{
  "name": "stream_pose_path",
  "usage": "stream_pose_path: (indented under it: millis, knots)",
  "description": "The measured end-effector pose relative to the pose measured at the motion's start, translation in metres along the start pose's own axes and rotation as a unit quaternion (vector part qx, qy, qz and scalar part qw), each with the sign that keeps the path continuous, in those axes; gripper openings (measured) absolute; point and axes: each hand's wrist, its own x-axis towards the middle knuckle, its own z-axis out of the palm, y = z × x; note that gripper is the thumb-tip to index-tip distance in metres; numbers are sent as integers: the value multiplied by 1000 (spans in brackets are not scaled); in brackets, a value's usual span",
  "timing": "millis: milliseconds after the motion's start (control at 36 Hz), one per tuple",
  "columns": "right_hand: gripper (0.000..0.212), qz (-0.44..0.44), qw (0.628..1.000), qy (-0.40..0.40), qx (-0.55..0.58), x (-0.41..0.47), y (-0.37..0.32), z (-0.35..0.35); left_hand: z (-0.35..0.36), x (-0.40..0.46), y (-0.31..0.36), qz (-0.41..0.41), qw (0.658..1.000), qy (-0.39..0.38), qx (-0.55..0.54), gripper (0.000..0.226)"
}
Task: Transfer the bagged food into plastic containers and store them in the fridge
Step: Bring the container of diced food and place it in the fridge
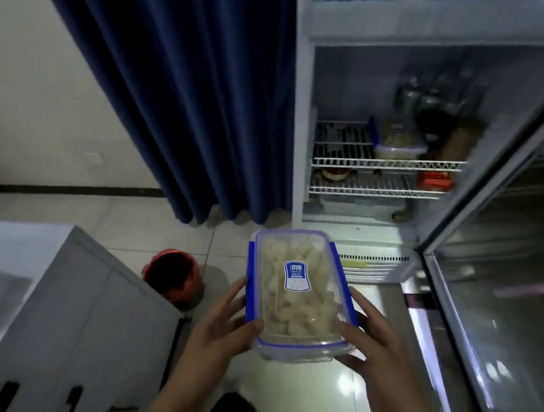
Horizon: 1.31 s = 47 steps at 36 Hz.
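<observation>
While both hands hold the box out in front, the fridge (pixel 378 31) stands beyond them, its glass door (pixel 504 300) swung wide open to the right of the right hand. Left of the fridge and well beyond the left hand hangs a dark blue curtain (pixel 177 76), falling to the tiled floor (pixel 146 225). Close by on the left hand's side sits a white cabinet (pixel 60 300), and just past its corner, a reddish bucket (pixel 172 277) on the floor. Inside the fridge, up ahead of the fingertips, wire shelves (pixel 387 163) carry a second lidded container (pixel 398 142) and what look like bottles, though it's dim and blurred back there. Now the main item: a clear plastic container (pixel 298 293) with blue clips and a blue sticker on its lid, packed with pale food pieces, held in the air short of the fridge. Left hand (pixel 226 322) grasps its left side, thumb on the near corner; right hand (pixel 373 342) grasps the right side, thumb over the lid edge.
</observation>
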Motion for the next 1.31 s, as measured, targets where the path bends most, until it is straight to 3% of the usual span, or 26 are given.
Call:
stream_pose_path:
  millis: [139, 389, 639, 945, 1111, 1306]
  knots:
    - [55, -22, 997, 74, 31, 34, -15, -22, 27, 64, 10, -12, 996, -85, 22, 68]
    - [74, -41, 986, 156, 48, 116, -60, -36, 51, 183, 34, -26, 990, -138, 28, 69]
    - [56, -14, 981, 188, 44, 179, -80, -51, 68, 263, 38, -56, 986, -158, 7, 64]
    - [55, 36, 988, 146, 30, 248, -115, -86, 114, 316, 27, -69, 994, -81, -9, 56]
    - [56, 58, 992, 107, 42, 295, -129, -105, 137, 332, 29, -34, 999, -13, 8, 55]
    - [54, 83, 990, 89, 77, 355, -131, -111, 157, 359, 36, 33, 995, -3, 93, 61]
